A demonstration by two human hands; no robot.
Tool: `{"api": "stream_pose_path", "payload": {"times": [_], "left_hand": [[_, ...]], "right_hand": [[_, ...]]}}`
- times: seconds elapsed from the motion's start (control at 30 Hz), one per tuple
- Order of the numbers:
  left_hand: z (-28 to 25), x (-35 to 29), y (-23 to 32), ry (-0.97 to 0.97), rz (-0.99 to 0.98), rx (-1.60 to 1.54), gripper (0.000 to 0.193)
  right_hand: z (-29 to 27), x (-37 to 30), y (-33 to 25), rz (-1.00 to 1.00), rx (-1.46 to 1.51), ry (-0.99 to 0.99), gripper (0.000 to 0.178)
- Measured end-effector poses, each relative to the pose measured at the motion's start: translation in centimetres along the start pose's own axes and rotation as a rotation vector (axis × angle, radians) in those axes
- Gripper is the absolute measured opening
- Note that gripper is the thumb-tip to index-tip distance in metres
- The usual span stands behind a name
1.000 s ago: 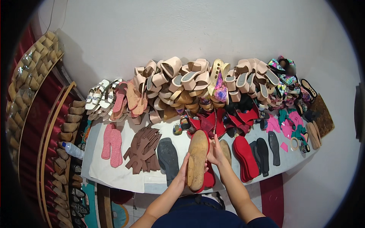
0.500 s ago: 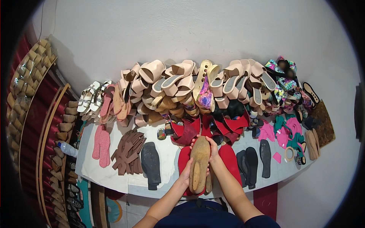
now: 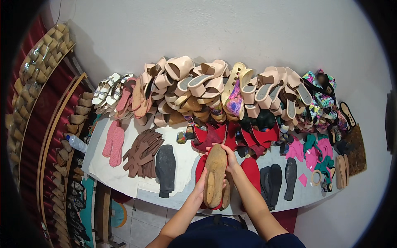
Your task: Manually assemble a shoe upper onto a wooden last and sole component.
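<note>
A tan wooden shoe form (image 3: 215, 173) stands lengthwise over red soles (image 3: 250, 169) near the table's front edge. My left hand (image 3: 201, 187) grips its near end from the left. My right hand (image 3: 228, 158) wraps the far end and right side, fingers curled over the toe. Under it, red sole pieces and another tan piece (image 3: 226, 198) lie on the white table (image 3: 120, 177). Red cut uppers (image 3: 215, 134) lie just beyond the form.
Pale pink sandals (image 3: 194, 80) are piled high along the wall. Black soles (image 3: 166, 169), brown cut straps (image 3: 142, 151) and pink soles (image 3: 113, 142) lie to the left; dark soles (image 3: 273, 182), pink and green pieces (image 3: 318, 155) and a tape roll (image 3: 317, 177) to the right. Shelves of heels (image 3: 62, 144) line the left.
The view has shifted left, so the table sits further right in the picture. Both hands keep hold of the wooden form, which stays over the red soles.
</note>
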State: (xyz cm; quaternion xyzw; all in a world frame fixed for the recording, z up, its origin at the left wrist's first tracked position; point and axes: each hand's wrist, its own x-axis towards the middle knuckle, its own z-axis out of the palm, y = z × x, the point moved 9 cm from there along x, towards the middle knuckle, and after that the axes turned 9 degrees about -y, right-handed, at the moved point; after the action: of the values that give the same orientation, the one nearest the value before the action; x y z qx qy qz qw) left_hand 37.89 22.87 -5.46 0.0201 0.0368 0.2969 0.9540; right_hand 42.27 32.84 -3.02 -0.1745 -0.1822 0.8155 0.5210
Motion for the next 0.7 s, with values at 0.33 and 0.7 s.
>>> {"api": "stream_pose_path", "payload": {"times": [0.33, 0.7], "left_hand": [[-1.6, -6.9, 7.3, 0.101, 0.057, 0.015, 0.066], [-3.6, -11.8, 13.3, 0.118, -0.042, 0.066, 0.066]], "right_hand": [[-11.0, 1.6, -2.1, -0.299, -0.685, 0.851, 0.009], [-0.1, 2.8, -5.0, -0.680, -1.053, 0.623, 0.014]]}}
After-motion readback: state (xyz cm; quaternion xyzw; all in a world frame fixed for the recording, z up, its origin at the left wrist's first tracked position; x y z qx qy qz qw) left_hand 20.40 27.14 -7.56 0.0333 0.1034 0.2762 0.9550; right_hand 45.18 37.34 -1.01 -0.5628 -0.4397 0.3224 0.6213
